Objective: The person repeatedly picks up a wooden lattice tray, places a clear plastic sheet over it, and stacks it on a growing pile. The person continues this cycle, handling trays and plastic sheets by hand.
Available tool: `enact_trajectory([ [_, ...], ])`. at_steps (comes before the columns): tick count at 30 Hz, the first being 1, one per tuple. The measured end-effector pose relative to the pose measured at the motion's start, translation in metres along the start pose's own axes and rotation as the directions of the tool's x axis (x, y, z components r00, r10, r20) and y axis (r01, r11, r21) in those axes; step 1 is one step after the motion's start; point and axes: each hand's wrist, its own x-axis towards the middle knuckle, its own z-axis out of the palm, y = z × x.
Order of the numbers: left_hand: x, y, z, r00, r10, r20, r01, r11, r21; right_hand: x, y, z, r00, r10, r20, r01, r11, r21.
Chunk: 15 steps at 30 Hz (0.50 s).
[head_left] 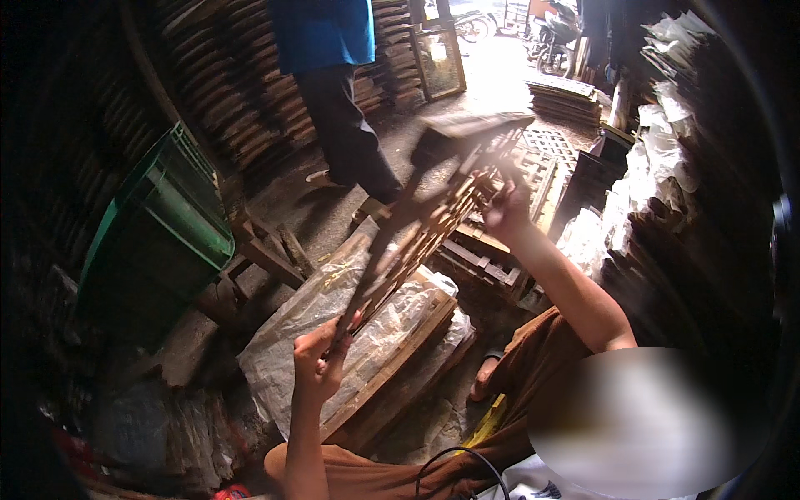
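A wooden lattice tray (423, 240), smeared by motion, is held tilted on edge in front of me. My left hand (321, 358) is closed around its lower near end. On the upper right side my right hand (507, 208) grips the tray, its fingers partly blurred. Beneath the tray lies a clear plastic sheet (287, 346), spread over a low wooden bench (400, 358). Past the far end of the tray sits a stack of similar wooden lattice frames (542, 179). The tray hides part of that stack and of the bench.
To the left stands a large green plastic tub (154, 233) beside a wooden support (271, 258). A person in a blue shirt (325, 37) stands farther back. Plastic-wrapped stacks (658, 158) line the right wall. Motorbikes (554, 37) stand outside the bright doorway.
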Motion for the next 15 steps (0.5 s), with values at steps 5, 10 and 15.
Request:
enact_trajectory([
  [5, 0.007, 0.0, -0.014, 0.985, 0.138, -0.106, -0.092, 0.929, 0.358, -0.004, -0.008, -0.015, 0.763, -0.283, 0.581, 0.353, 0.936, -0.007],
  [10, -0.017, -0.066, -0.043, 0.808, -0.329, -0.489, 0.239, 0.941, -0.238, -0.034, -0.005, 0.028, 0.702, -0.091, 0.706, 0.129, 0.992, -0.001],
  [15, -0.046, -0.123, -0.071, 0.604, -0.79, -0.104, 0.265, 0.322, -0.909, -0.036, 0.017, 0.049, 0.699, 0.055, 0.713, -0.095, 0.995, 0.016],
])
